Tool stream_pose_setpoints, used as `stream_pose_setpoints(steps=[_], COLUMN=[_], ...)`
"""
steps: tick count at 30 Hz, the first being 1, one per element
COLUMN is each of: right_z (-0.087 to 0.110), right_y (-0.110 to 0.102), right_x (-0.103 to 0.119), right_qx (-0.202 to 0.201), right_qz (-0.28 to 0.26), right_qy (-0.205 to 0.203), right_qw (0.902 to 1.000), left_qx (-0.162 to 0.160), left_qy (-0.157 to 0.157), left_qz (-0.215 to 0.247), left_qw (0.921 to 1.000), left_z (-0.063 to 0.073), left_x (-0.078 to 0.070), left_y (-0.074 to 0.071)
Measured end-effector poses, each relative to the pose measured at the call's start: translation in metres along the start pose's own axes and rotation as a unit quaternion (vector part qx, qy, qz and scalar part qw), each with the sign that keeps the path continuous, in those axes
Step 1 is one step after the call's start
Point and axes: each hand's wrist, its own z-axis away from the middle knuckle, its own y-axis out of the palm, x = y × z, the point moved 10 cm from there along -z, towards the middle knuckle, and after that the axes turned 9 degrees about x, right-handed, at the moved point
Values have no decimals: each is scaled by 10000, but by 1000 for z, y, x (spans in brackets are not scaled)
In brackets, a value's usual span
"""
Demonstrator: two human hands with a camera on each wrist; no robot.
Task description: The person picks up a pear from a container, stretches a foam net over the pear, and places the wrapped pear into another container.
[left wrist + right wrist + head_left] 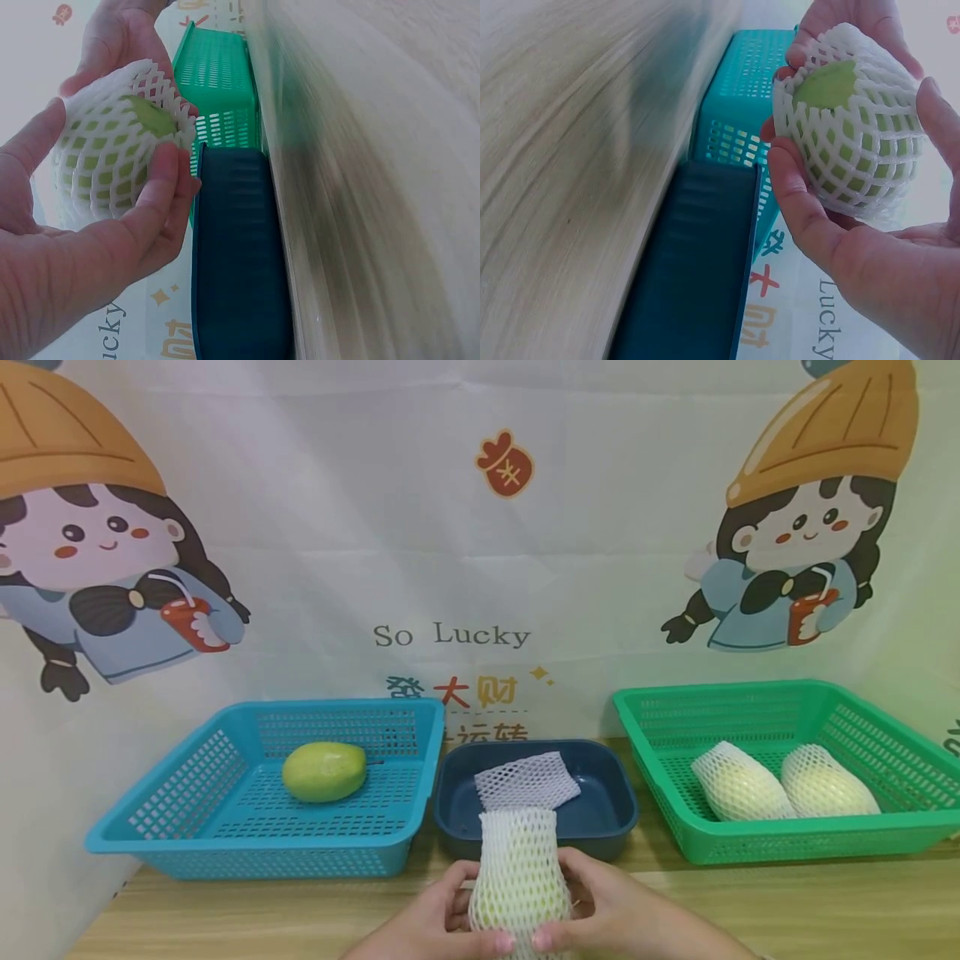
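Note:
Between my two hands is a green mango in a white foam net sleeve [520, 881], close in front of the dark blue tray. My left hand [442, 914] grips it from the left and my right hand [618, 906] from the right, thumbs on the near side. The net's upper end stands up past the fruit in the head view. At the other end, bare green mango skin [829, 86] shows through the net's opening in the right wrist view. Fingers of both hands curl round the sleeve [97, 161] in the left wrist view.
A loose foam net [528, 781] lies in the dark blue tray [615, 835]. To the left, a blue basket [262, 860] holds one bare mango [325, 772]. On the right stands a green basket [817, 839] with two netted mangoes [738, 785]. A printed cloth [577, 568] hangs behind.

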Motion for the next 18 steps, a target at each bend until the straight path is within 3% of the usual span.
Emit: stream_pose_setpoints(steps=[5, 11, 14, 18], right_z=[0, 3, 5, 4], right_y=[3, 8, 9, 9], right_x=[0, 13, 18, 18], right_qx=[88, 321, 400, 434], right_qz=[-539, -803, -806, -821], right_qy=[87, -713, -1105, -1241], right_qw=[9985, 9937, 9898, 9879], left_qx=[267, 452, 447, 422], left_qy=[142, 490, 493, 395], left_qz=[144, 293, 412, 462], left_qw=[9994, 9973, 9969, 9973], left_z=[1, 3, 3, 3], left_x=[-1, -6, -7, -6], left_y=[2, 5, 6, 8])
